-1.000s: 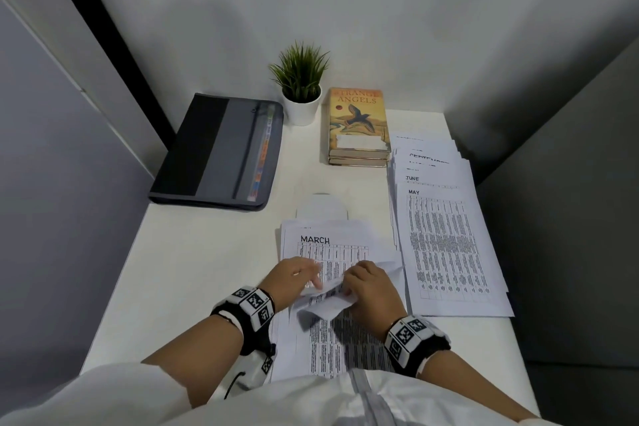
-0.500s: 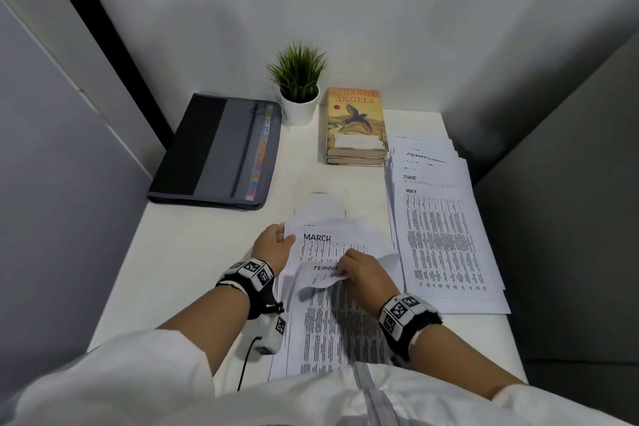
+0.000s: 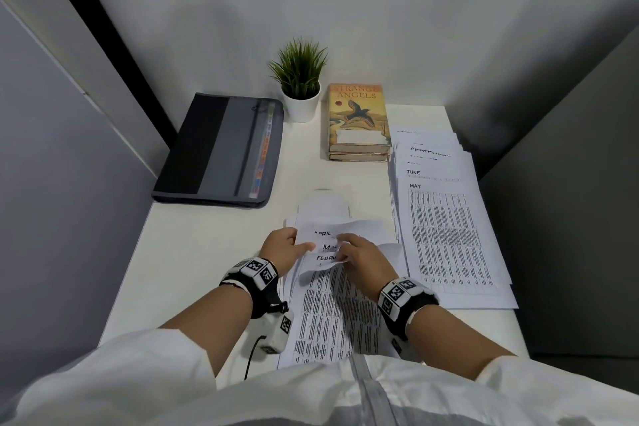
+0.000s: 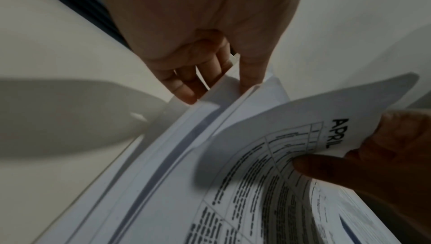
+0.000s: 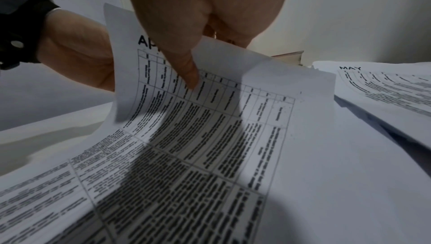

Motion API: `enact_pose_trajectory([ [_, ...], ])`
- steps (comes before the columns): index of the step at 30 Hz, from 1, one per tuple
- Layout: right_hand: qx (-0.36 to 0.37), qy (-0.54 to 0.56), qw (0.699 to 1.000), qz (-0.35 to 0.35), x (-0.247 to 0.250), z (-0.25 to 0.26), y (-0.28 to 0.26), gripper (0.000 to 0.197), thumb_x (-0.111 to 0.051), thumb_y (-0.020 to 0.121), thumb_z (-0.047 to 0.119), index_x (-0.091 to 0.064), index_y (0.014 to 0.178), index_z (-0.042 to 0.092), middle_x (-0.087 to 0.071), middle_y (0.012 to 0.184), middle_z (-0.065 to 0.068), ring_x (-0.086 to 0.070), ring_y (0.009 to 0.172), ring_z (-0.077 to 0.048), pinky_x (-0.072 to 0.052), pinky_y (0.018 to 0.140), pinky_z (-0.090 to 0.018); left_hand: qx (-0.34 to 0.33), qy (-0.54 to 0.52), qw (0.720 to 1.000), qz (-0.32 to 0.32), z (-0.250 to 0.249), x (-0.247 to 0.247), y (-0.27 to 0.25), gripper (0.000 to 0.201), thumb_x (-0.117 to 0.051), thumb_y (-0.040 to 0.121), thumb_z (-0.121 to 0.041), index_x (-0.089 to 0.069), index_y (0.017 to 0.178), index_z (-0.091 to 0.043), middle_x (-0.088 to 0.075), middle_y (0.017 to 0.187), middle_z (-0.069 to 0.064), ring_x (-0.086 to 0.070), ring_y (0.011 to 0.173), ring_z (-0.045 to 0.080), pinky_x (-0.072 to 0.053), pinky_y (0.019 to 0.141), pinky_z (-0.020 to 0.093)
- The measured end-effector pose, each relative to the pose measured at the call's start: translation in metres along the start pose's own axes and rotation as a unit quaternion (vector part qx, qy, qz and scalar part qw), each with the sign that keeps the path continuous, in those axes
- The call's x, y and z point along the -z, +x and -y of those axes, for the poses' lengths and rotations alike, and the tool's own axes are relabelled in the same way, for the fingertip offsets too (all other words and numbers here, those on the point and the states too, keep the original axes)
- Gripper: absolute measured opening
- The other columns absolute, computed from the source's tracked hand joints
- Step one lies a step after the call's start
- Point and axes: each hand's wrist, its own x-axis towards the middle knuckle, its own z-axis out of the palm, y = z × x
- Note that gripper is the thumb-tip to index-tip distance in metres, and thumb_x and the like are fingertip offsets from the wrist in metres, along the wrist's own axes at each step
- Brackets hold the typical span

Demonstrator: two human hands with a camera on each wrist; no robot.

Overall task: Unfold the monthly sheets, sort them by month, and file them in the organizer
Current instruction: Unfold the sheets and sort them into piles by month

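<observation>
Low in the middle of the head view lies a loose pile of printed monthly sheets. The April sheet point(image 3: 359, 228) point(image 4: 303, 118) point(image 5: 256, 91) curls up at its top. My right hand point(image 3: 345, 249) point(image 5: 193, 80) pinches it there, thumb on the printed side. Below it show a March heading and the February sheet point(image 3: 332, 304). At the pile's top left edge my left hand point(image 3: 301, 244) point(image 4: 217, 89) pinches several sheets between thumb and fingers. A flat stack with May point(image 3: 449, 235) point(image 5: 385, 85) on top lies to the right. The grey zipped organizer point(image 3: 221, 149) sits far left.
A potted plant point(image 3: 299, 79) and stacked books point(image 3: 358, 114) stand against the back wall. A white rounded paper flap point(image 3: 325, 201) lies just beyond the pile. Walls close in on both sides of the white table point(image 3: 207, 252).
The March heading topped the pile before; now the April sheet has been raised above it. Both hands moved up from the pile's middle to its top edge.
</observation>
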Motion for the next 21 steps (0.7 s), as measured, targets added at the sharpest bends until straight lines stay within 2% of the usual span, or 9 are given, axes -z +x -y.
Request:
enact_pose_trajectory([
  [2, 0.009, -0.014, 1.000, -0.010, 0.000, 0.000, -0.001, 0.018, -0.065, 0.076, -0.004, -0.069, 0.088, 0.009, -0.063, 0.113, -0.009, -0.055, 0.103, -0.031, -0.048, 0.084, -0.040, -0.010, -0.013, 1.000, -0.005, -0.001, 0.000, -0.002, 0.031, -0.073, 0.084, -0.027, -0.049, 0.066, -0.017, -0.041, 0.055, -0.009, -0.036, 0.052, 0.009, -0.030, 0.049, 0.016],
  [4, 0.012, -0.022, 0.999, -0.024, 0.001, 0.000, -0.001, 0.017, -0.066, 0.075, -0.003, -0.069, 0.086, 0.010, -0.063, 0.100, -0.006, -0.054, 0.096, -0.028, -0.048, 0.075, -0.038, -0.018, -0.027, 0.999, -0.015, -0.003, 0.000, -0.003, 0.030, -0.065, 0.091, -0.030, -0.048, 0.070, -0.016, -0.040, 0.061, -0.005, -0.036, 0.057, 0.013, -0.031, 0.056, 0.023],
  [7, -0.005, -0.006, 1.000, -0.031, 0.003, 0.002, -0.003, 0.013, -0.065, 0.079, 0.003, -0.068, 0.087, 0.013, -0.060, 0.096, -0.002, -0.055, 0.090, -0.023, -0.048, 0.064, -0.035, -0.035, -0.025, 0.998, -0.044, -0.005, 0.001, -0.004, 0.042, -0.062, 0.093, -0.023, -0.033, 0.064, -0.015, -0.025, 0.060, 0.002, -0.024, 0.060, 0.018, -0.019, 0.057, 0.030],
  [10, -0.011, 0.004, 1.000, 0.004, 0.007, 0.002, -0.001, 0.011, -0.061, 0.083, 0.008, -0.064, 0.090, 0.017, -0.057, 0.101, 0.002, -0.054, 0.090, -0.017, -0.049, 0.065, -0.034, -0.035, -0.012, 0.998, -0.059, -0.005, 0.002, -0.004, 0.034, -0.066, 0.090, -0.022, -0.048, 0.068, -0.003, -0.037, 0.063, 0.009, -0.031, 0.063, 0.018, -0.025, 0.060, 0.028],
  [13, -0.015, -0.001, 0.998, 0.059, 0.012, 0.001, 0.001, 0.011, -0.058, 0.086, 0.011, -0.060, 0.092, 0.020, -0.060, 0.096, 0.004, -0.056, 0.088, -0.018, -0.042, 0.066, -0.027, -0.030, 0.003, 0.997, -0.071, -0.005, 0.003, -0.003, 0.032, -0.071, 0.086, -0.024, -0.052, 0.072, -0.002, -0.044, 0.066, 0.014, -0.037, 0.064, 0.019, -0.032, 0.060, 0.029],
  [14, -0.015, -0.005, 0.997, 0.073, 0.013, 0.001, 0.001, 0.010, -0.057, 0.088, 0.012, -0.058, 0.092, 0.021, -0.062, 0.094, 0.004, -0.058, 0.087, -0.018, -0.040, 0.066, -0.026, -0.029, -0.004, 0.997, -0.072, -0.005, 0.002, -0.002, 0.032, -0.072, 0.085, -0.023, -0.055, 0.073, 0.001, -0.051, 0.068, 0.018, -0.042, 0.064, 0.020, -0.037, 0.061, 0.031],
  [16, -0.016, 0.003, 0.996, 0.087, 0.016, 0.001, 0.001, 0.009, -0.055, 0.089, 0.013, -0.055, 0.092, 0.022, -0.063, 0.092, 0.002, -0.060, 0.085, -0.021, -0.041, 0.065, -0.028, -0.032, -0.026, 0.997, -0.060, -0.004, 0.000, -0.001, 0.025, -0.073, 0.085, -0.020, -0.067, 0.087, 0.004, -0.069, 0.085, 0.020, -0.060, 0.073, 0.025, -0.051, 0.071, 0.036],
  [18, -0.003, 0.018, 0.997, 0.074, 0.018, 0.001, 0.003, 0.009, -0.056, 0.089, 0.013, -0.053, 0.091, 0.021, -0.060, 0.101, 0.002, -0.060, 0.086, -0.022, -0.048, 0.067, -0.031, -0.033, -0.048, 0.997, -0.042, -0.005, -0.002, -0.003, 0.020, -0.074, 0.084, -0.017, -0.071, 0.097, -0.002, -0.073, 0.096, 0.012, -0.067, 0.084, 0.024, -0.054, 0.076, 0.031],
  [21, 0.015, 0.019, 0.999, 0.032, 0.017, 0.002, 0.005, 0.008, -0.058, 0.089, 0.012, -0.053, 0.092, 0.017, -0.046, 0.133, 0.002, -0.060, 0.092, -0.023, -0.052, 0.072, -0.032, -0.033, -0.055, 0.997, -0.031, -0.004, -0.006, -0.003, 0.020, -0.073, 0.084, -0.013, -0.071, 0.103, -0.006, -0.072, 0.096, 0.005, -0.067, 0.085, 0.018, -0.051, 0.077, 0.025],
])
